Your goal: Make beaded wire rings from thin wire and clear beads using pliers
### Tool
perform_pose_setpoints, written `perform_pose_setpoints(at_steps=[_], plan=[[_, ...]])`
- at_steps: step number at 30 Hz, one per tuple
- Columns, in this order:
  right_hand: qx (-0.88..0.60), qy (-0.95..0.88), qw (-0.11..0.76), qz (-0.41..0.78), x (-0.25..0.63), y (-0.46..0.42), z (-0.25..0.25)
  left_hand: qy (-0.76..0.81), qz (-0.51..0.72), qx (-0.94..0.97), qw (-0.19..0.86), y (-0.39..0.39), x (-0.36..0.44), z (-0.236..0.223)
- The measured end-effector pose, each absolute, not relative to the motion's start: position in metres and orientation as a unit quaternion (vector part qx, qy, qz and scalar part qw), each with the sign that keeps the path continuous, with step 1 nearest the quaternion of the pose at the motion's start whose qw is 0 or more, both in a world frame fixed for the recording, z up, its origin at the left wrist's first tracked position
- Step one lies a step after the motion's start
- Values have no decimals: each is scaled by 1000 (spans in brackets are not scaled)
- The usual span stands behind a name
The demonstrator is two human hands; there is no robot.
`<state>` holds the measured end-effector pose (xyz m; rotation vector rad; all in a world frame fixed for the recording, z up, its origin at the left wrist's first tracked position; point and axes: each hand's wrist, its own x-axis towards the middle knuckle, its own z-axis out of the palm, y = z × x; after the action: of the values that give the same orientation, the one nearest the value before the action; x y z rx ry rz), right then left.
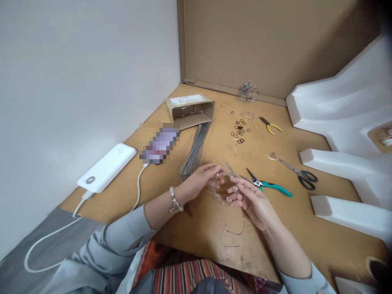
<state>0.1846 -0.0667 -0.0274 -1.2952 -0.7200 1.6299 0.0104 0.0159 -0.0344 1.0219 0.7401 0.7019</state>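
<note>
Between both hands is a ring of clear beads strung on wire [217, 197], held just above the table. My left hand [206, 178] pinches its left side, and a beaded bracelet [175, 200] circles that wrist. The ring's right side sits in the closed fingers of my right hand [251, 198]. A bundle of thin straight wires [193, 157] lies beyond my left hand. Right of my right hand are green-handled pliers [272, 187], their jaws apart. Bent wire pieces [235, 233] lie on the near side.
An open cardboard box [191, 110] lies at the back. Small dark rings [240, 130], yellow-handled pliers [270, 125], scissors [301, 174] and a wire tangle [248, 91] are spread rightward. A white power bank [107, 167] and blurred phone [161, 143] lie left. White moulded packaging [337, 106] borders the right.
</note>
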Motion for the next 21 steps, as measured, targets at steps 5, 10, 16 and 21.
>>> perform_pose_setpoints(at_steps=[5,10,16,21], plan=[[-693,-445,446,350,199,-68,-31,440,463,610,470,26,2,-31],[-723,-495,412,251,217,-65,-35,424,473,589,500,25,0,-30],[-745,-640,141,127,214,-43,-21,408,473,581,521,24,4,-35],[-729,-677,-84,58,192,1,4,418,494,562,515,31,2,-33]])
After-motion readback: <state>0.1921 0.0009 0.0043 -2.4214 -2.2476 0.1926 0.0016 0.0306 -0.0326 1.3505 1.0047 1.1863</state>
